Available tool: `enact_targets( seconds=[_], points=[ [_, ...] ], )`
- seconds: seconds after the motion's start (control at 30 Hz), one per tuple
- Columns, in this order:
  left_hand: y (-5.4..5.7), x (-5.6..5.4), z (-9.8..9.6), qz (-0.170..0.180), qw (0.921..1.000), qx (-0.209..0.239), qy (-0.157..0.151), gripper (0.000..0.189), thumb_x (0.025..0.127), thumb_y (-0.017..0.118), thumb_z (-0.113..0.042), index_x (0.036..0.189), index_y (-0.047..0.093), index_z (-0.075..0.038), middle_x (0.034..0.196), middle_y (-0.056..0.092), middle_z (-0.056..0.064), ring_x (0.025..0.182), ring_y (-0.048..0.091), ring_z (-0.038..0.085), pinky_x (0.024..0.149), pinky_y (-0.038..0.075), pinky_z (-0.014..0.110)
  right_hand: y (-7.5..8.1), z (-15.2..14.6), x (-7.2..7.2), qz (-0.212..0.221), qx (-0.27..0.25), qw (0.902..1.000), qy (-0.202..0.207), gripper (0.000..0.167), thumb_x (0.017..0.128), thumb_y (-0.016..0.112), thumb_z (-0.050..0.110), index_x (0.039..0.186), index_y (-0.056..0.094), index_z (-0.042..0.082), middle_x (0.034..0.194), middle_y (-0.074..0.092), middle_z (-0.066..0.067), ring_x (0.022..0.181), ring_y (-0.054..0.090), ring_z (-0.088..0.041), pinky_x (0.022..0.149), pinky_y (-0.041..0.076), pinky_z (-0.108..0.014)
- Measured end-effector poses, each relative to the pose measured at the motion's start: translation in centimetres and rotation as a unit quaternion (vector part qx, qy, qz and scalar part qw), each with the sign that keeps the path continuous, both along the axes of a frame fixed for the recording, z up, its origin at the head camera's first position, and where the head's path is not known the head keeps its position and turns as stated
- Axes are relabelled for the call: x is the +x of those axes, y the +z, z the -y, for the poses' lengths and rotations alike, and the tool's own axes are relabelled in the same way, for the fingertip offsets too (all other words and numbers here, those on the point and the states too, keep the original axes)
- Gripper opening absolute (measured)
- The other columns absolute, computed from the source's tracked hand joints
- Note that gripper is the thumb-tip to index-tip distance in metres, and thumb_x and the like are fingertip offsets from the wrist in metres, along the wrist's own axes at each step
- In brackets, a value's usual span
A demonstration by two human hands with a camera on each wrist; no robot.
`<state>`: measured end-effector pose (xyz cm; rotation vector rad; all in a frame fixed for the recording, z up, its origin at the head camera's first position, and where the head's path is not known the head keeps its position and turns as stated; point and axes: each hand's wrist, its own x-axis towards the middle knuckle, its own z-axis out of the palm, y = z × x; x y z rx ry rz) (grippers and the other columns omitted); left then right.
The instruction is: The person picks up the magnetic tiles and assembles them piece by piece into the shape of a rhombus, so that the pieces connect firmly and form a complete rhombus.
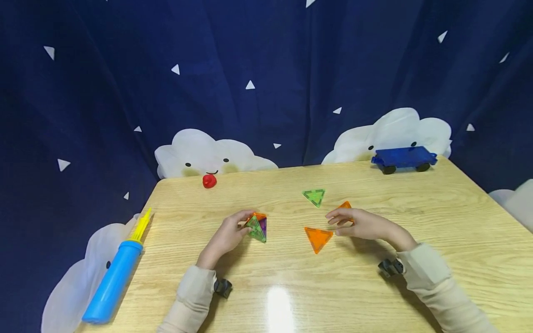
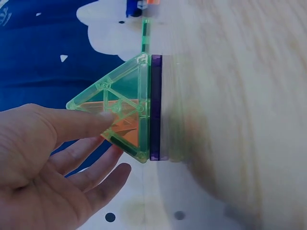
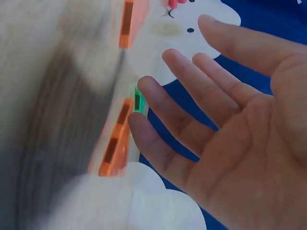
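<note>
My left hand (image 1: 226,236) pinches a small pyramid of see-through magnetic triangle tiles, thumb on the green tile (image 2: 127,91) and fingers behind. An orange tile (image 1: 260,216) forms the far side, and a purple tile (image 2: 156,108) lies along the base, close over the table. To the right, my right hand (image 1: 368,224) hovers with relaxed, spread fingers and nothing in them. Partly beneath it in the head view is a loose orange triangle (image 1: 345,205). Another orange triangle (image 1: 318,238) lies just left of its fingertips, and a loose green triangle (image 1: 314,196) lies farther back.
At the table's left edge lies a blue pump (image 1: 114,282) with a yellow nozzle (image 1: 142,225). A small red object (image 1: 209,181) sits near the back edge. A blue toy wagon (image 1: 404,158) stands at the back right, before a dark blue curtain (image 1: 266,55).
</note>
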<state>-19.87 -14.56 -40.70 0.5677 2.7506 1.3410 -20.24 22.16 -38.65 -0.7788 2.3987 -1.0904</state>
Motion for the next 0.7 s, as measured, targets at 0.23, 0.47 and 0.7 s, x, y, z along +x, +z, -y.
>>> enact_targets(
  seconds=[0.23, 0.47, 0.7],
  points=[
    [0.3, 0.1, 0.0, -0.010, 0.9999, -0.002, -0.003, 0.047, 0.086, 0.059, 0.011, 0.131, 0.054, 0.000, 0.127, 0.059, 0.017, 0.116, 0.055, 0.035, 0.094, 0.048, 0.048, -0.6, 0.3, 0.3, 0.025, -0.013, 0.9994, 0.022, 0.051, 0.095, 0.059, 0.014, 0.137, 0.037, -0.004, 0.128, 0.055, -0.025, 0.119, 0.049, -0.043, 0.098, 0.039, -0.058],
    [0.2, 0.2, 0.0, -0.007, 1.0000, -0.001, 0.001, 0.047, 0.086, 0.060, 0.011, 0.131, 0.053, 0.000, 0.124, 0.059, 0.018, 0.112, 0.056, 0.033, 0.092, 0.049, 0.044, -1.2, 0.1, 0.4, 0.029, -0.017, 0.9990, 0.031, 0.051, 0.095, 0.059, 0.015, 0.136, 0.038, -0.004, 0.131, 0.054, -0.025, 0.121, 0.049, -0.043, 0.099, 0.037, -0.060],
    [0.2, 0.1, -0.2, -0.007, 1.0000, 0.004, 0.000, 0.043, 0.090, 0.058, 0.004, 0.133, 0.052, 0.000, 0.123, 0.059, 0.018, 0.114, 0.055, 0.032, 0.093, 0.049, 0.044, -1.4, 0.3, 0.5, 0.036, -0.017, 0.9988, 0.029, 0.051, 0.094, 0.060, 0.019, 0.135, 0.040, -0.004, 0.128, 0.056, -0.023, 0.120, 0.050, -0.041, 0.097, 0.041, -0.055]
  ],
)
